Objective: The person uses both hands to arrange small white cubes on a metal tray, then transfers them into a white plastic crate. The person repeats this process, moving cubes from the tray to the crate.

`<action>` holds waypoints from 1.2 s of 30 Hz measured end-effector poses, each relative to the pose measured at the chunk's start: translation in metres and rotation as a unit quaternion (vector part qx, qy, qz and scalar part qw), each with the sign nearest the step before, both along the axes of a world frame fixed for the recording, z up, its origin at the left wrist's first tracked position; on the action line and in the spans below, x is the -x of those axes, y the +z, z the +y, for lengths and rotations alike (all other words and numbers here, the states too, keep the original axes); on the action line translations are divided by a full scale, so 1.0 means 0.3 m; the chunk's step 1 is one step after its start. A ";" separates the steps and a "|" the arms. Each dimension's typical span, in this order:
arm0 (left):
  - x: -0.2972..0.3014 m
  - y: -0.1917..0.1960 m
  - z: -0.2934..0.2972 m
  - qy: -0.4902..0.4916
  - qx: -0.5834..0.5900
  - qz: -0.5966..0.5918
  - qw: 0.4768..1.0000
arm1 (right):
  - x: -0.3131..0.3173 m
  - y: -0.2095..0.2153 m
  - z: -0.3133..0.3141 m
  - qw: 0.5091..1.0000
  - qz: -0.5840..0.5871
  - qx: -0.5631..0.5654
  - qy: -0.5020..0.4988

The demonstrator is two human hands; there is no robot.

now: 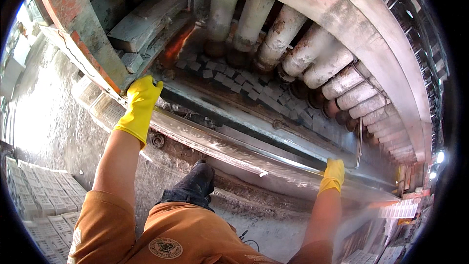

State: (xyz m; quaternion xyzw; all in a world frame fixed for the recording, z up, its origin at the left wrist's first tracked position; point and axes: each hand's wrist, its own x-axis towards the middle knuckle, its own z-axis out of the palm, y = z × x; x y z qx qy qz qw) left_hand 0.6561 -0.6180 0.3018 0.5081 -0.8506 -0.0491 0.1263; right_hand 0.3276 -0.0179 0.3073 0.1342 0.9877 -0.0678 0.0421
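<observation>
Left fingers [142,84]: were bent at the near corner of the frame, the left hand [138,105] in a yellow glove; I could not tell what, if anything, they gripped.
Right fingers [335,164]: were curled in at the rail, the right hand [333,176] gloved likewise; a firm grip could not be made out.
Rail [244,118]: ran long and slanting from beside one glove to the other.
Tiles [237,79]: lay as grey squares beyond the rail.
Cylinders [282,32]: stood in a pale row past the tiles.
Block [146,22]: lay grey beside the post [80,29].
Rod [360,142]: stood thin near the right glove.
Stacks [46,188]: sat lower left, pale.
Shoe [204,170]: showed dark below the rail.
</observation>
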 end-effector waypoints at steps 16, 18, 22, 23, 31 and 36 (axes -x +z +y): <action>-0.091 -0.065 0.016 -0.021 0.012 0.041 0.999 | -0.122 0.002 0.024 0.999 0.008 0.026 -0.023; -0.099 -0.072 0.018 -0.027 0.024 0.049 0.998 | -0.133 -0.001 0.029 1.000 0.012 0.019 -0.019; -0.112 -0.076 0.026 -0.030 0.034 0.048 0.998 | -0.151 0.004 0.031 1.000 0.011 0.011 -0.016; -0.114 -0.079 0.026 -0.032 0.038 0.048 0.998 | -0.144 -0.009 0.047 1.000 0.012 0.008 -0.012; -0.121 -0.079 0.040 -0.031 0.042 0.043 0.998 | -0.118 -0.058 0.091 0.997 -0.008 0.062 -0.053; -0.138 -0.094 0.022 -0.036 0.048 0.048 0.997 | -0.162 -0.028 0.060 1.000 0.012 0.001 0.001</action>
